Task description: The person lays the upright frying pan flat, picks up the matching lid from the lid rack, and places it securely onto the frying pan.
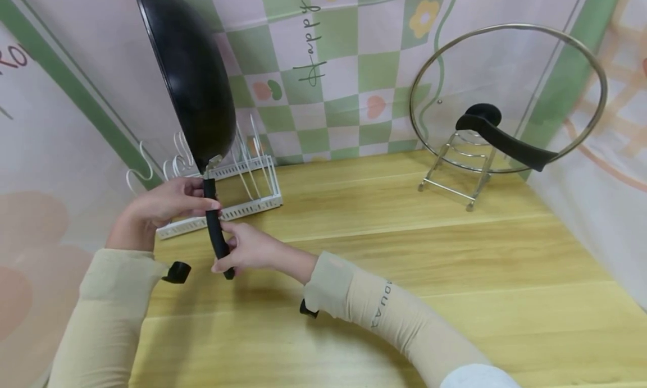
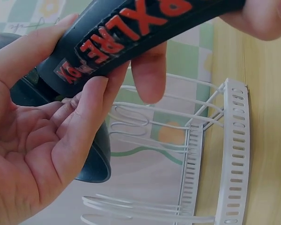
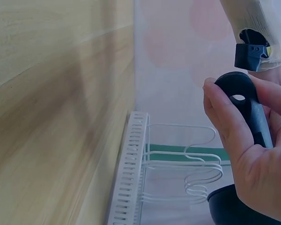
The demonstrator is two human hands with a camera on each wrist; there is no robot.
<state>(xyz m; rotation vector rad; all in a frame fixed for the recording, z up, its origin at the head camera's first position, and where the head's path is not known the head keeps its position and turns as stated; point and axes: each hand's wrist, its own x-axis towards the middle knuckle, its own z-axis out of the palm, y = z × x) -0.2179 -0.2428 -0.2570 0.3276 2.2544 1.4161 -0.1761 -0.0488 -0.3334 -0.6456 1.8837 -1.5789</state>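
A black wok is held up on its side at the left, its handle pointing down toward the person. My left hand pinches the handle near the pan end, thumb across it. Lower down, near the handle's end, my right hand grips it between thumb and fingers. Red lettering marks the handle in the left wrist view. Behind and below the wok stands a white wire dish rack, partly hidden by the pan and hands. In the right wrist view, the handle's end shows a hanging hole.
A glass lid with a black handle stands upright in a small metal rack at the back right. Patterned cloth lines the back and sides of the wooden table.
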